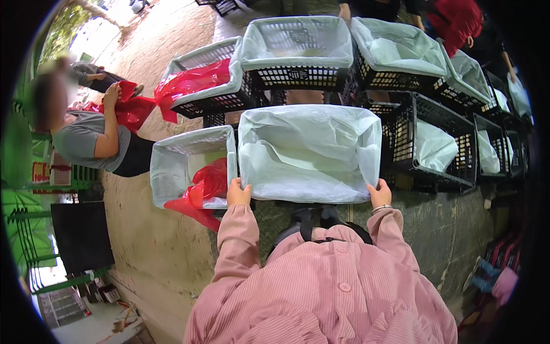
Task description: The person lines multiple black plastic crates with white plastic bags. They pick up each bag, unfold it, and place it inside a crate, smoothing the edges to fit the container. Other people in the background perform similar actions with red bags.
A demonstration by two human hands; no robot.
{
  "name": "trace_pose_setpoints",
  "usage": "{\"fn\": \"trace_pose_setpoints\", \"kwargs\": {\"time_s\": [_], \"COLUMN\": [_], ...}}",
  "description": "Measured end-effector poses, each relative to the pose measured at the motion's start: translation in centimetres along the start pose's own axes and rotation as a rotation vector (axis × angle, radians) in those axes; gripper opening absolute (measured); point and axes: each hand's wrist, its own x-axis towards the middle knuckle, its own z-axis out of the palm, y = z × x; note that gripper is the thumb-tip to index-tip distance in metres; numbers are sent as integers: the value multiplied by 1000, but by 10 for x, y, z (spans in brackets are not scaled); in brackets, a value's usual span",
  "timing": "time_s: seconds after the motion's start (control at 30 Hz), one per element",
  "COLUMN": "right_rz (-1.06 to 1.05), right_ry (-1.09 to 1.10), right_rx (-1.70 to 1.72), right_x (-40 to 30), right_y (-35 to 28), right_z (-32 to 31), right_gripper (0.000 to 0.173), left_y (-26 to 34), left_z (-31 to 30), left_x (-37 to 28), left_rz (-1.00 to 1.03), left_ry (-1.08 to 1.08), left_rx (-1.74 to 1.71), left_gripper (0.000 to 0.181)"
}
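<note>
Right before me is a plastic crate with a white liner sheet (307, 150) spread inside it and folded over its rim. My left hand (239, 193) grips the near left corner, thumb on the liner. At the near right corner my right hand (380, 194) pinches the liner and rim in the same way; a bracelet circles that wrist. Close by on the left stands another lined crate (169, 172), with a red plastic bag (206, 182) hanging over its near edge. The fingers under the rims are hidden.
Behind runs a row of lined black crates (298, 77), one holding red plastic (197, 81). To the right, black crates (444, 142) contain loose white sheets. A person (94, 133) at left handles red plastic (133, 107). Other people, one with a red sleeve (457, 23), stand beyond the crates.
</note>
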Motion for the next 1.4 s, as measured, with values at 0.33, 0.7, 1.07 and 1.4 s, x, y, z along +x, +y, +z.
{"fn": "trace_pose_setpoints", "kwargs": {"time_s": [0.33,0.7,1.07,1.4], "right_rz": [19,-534,-546,-541], "right_ry": [-32,-251,-236,-348], "right_rx": [-138,-621,-1195,-1327], "right_x": [9,59,174,165], "right_y": [-16,-99,6,13], "right_z": [-38,89,156,153], "right_gripper": [36,34,80,100], "left_y": [3,120,38,54], "left_z": [2,81,204,195], "left_x": [-45,31,143,121], "left_rz": [-108,608,468,359], "left_ry": [-122,-107,-246,-481], "left_rx": [-72,82,615,764], "left_gripper": [38,25,61,91]}}
